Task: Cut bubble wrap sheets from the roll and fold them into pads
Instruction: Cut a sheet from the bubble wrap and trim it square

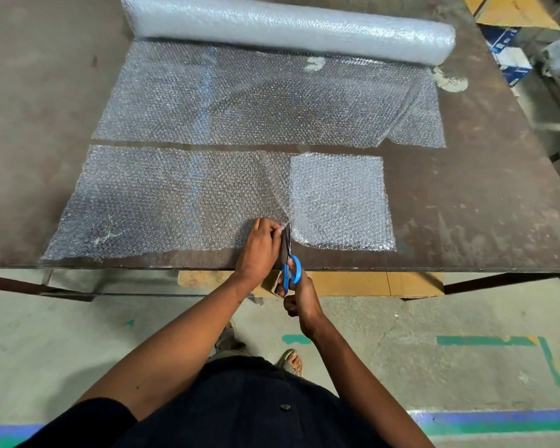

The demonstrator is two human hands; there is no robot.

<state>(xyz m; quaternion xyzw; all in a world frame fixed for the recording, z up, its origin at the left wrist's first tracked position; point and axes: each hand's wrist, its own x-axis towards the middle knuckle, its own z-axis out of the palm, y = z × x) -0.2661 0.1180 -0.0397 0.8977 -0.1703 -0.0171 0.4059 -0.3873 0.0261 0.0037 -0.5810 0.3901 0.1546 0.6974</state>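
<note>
While the left hand (260, 245) pinches the cut sheet (162, 202) taut beside the blades, the right hand (299, 294) grips the scissors (291, 266) to start a clean cut.

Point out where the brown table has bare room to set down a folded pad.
Bare brown table lies left of the unrolled bubble wrap, and right of the folded square pad. The near middle is crowded: left hand, blue-handled scissors, right hand.

Hands (261, 245) apparently scissor (291, 266) the near bubble wrap sheet (162, 202).
</note>
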